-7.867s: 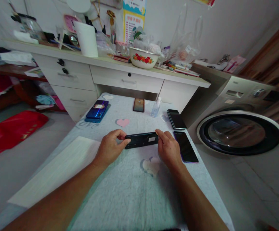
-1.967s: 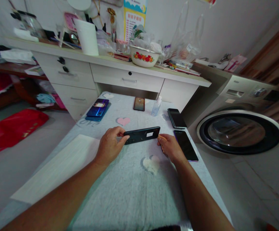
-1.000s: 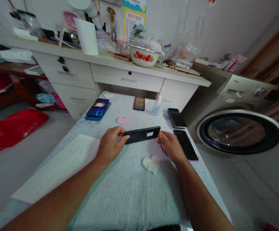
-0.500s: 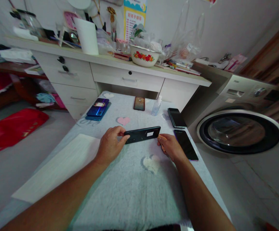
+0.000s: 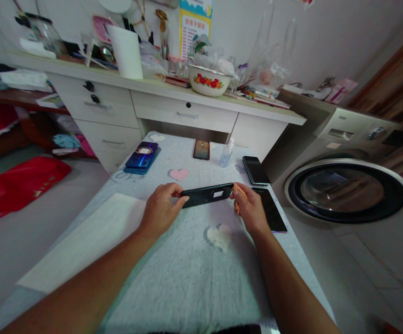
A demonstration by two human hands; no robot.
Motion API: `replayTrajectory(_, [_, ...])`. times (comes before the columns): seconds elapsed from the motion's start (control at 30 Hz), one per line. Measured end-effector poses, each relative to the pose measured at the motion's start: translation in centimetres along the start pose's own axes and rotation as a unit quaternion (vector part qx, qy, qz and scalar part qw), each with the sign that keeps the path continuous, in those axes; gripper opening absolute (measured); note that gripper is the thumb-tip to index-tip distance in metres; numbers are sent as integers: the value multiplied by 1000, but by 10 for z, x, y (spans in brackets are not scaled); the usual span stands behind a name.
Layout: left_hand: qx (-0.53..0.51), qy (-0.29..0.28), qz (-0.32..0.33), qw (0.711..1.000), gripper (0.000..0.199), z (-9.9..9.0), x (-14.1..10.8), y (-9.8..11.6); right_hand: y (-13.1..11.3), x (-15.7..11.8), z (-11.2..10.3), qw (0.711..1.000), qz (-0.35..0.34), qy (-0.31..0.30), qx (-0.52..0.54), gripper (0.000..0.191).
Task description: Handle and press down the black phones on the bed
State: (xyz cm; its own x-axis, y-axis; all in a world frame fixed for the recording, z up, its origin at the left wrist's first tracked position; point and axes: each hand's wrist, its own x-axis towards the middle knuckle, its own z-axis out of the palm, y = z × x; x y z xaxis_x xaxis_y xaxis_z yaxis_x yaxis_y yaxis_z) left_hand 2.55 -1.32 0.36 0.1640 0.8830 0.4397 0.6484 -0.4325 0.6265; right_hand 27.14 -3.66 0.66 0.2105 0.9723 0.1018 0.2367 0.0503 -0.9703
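A black phone case [image 5: 204, 195] with a rectangular cutout near its right end is held tilted above the cloth-covered table. My left hand [image 5: 163, 206] pinches its left end between thumb and fingers. At the right end, my right hand [image 5: 250, 204] is closed on a small orange cloth [image 5: 237, 204], which touches the case's upper corner. Most of the cloth is hidden by the fingers. Just beyond my right hand lies a dark phone [image 5: 272, 211], partly covered by the hand. Behind it is another dark phone [image 5: 256, 170].
A clear spray bottle [image 5: 226, 154] stands at the table's far side, beside a brown phone case [image 5: 201, 150]. Blue phones or cases [image 5: 142, 157] lie far left. A whitish board [image 5: 86, 241] lies along the left edge. A washing machine [image 5: 343, 153] stands right, a desk [image 5: 183, 113] behind.
My right hand has moved slightly up, from the case's lower right edge to its upper right corner, with the orange cloth. My left hand and the case have hardly moved.
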Motion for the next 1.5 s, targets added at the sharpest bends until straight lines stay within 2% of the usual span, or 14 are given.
replayTrajectory(0.1, [-2, -2, 6, 1000, 8, 1, -1, 1, 1, 0, 0, 994, -57, 27, -92, 40])
replayTrajectory(0.2, [-3, -4, 11, 1000, 8, 2, -1, 0, 0, -1, 0, 970, -131, 44, -200, 37])
replayTrajectory(0.3, [-2, -6, 6, 1000, 7, 2, -1, 0, -3, -3, 2, 945, -175, 42, -274, 37])
replayTrajectory(0.47, [-10, -6, 10, 1000, 8, 2, -1, 0, -4, -7, 10, 918, -219, 36, -327, 40])
replayTrajectory(0.63, [-18, -8, 8, 1000, 7, 4, -2, 3, -3, -12, 22, 897, -264, -5, -354, 39])
replayTrajectory(0.8, [-21, -8, 10, 1000, 7, 3, -2, 7, -5, -16, 28, 896, -273, -47, -346, 41])
replayTrajectory(0.93, [-20, -10, 11, 1000, 7, 3, -1, 9, -7, -18, 29, 897, -272, -56, -344, 42])
replayTrajectory(1.5, [-17, -33, 50, 998, 8, 2, -2, 5, -5, 0, -3, 876, -212, 79, -426, 37])
